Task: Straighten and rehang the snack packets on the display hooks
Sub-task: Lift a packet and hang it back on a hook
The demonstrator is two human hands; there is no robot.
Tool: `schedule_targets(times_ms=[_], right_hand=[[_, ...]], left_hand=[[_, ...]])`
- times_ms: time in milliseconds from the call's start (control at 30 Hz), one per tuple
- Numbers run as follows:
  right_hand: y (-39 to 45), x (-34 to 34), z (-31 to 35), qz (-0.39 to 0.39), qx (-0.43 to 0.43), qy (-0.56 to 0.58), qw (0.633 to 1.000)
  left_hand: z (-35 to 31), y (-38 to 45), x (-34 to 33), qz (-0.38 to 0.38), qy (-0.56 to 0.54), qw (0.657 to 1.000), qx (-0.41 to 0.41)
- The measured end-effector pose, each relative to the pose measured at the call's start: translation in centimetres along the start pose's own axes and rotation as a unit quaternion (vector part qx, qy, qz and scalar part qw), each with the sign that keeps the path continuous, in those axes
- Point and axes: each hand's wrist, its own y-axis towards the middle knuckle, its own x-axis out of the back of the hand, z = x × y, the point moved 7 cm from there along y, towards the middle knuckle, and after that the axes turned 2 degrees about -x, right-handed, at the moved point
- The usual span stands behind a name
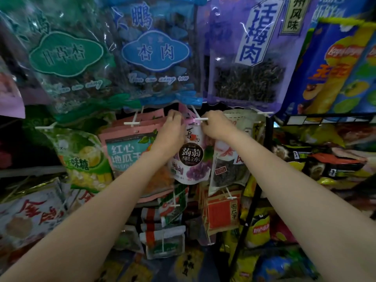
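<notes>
Gripping 蒟蒻果冻 packet (191,157) | left hand (173,129), right hand (216,126) | hook (201,119)

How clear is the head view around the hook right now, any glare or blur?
Head view: dim overall, wide-angle bending at the edges; the hook tip shows bright glare, both hands are softly blurred, and the pink packet label stays readable.

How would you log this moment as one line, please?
rehang | both hands: left hand, right hand grip pink packet top | at white hook
</notes>
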Motion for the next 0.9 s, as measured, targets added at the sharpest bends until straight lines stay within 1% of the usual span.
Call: schedule_targets(times_ms=[67,100,167,233,300,433,533,667,700,733,800,833,900], right_hand=[[-0.5,0.2,0.1,-0.009,-0.001,0.012,1.000],[-0.4,0.2,0.3,0.003,-0.003,0.011,1.000],[0.2,-0.4,0.6,0.062,-0.017,0.006,0.998],[0.6,-0.7,0.7,0.121,-0.045,0.027,0.991],[0.5,-0.6,0.9,0.141,-0.060,0.068,0.986],[0.0,0.4,0.1,0.093,-0.077,0.118,0.986],[-0.3,1.4,-0.5,0.060,-0.077,0.114,0.989],[-1.1,0.8,-0.8,0.071,-0.074,0.172,0.980],[-1.2,0.7,-0.8,0.063,-0.067,0.158,0.983],[-1.5,0.8,-0.6,0.040,-0.051,0.126,0.990],[-2.9,1.3,-0.1,-0.046,-0.014,0.080,0.996],[-4.2,1.6,0.2,-0.096,0.001,0.083,0.992],[-7.1,1.9,0.5,-0.181,0.017,0.111,0.977]], left_hand=[[0.0,-0.5,0.2,-0.007,-0.019,1.000,0.005],[0.0,-0.6,0.2,-0.006,-0.028,1.000,0.012],[0.0,-0.6,0.2,0.002,-0.035,0.999,0.022],[-0.2,-0.6,0.4,0.009,-0.035,0.999,0.031],[-0.4,-0.7,0.6,0.012,-0.037,0.999,0.034],[-0.4,-0.8,0.9,0.001,-0.053,0.998,0.031],[-0.2,-1.0,0.8,-0.016,-0.055,0.998,0.028],[-0.2,-1.4,0.6,-0.040,-0.038,0.998,0.028],[-0.3,-1.7,0.5,-0.049,-0.032,0.998,0.028],[-0.4,-2.2,0.6,-0.062,-0.030,0.997,0.026],[-0.9,-3.8,0.7,-0.086,-0.038,0.996,0.005],[-1.3,-4.7,0.7,-0.092,-0.052,0.994,-0.016],[-2.3,-6.5,0.7,-0.086,-0.042,0.991,-0.091]])
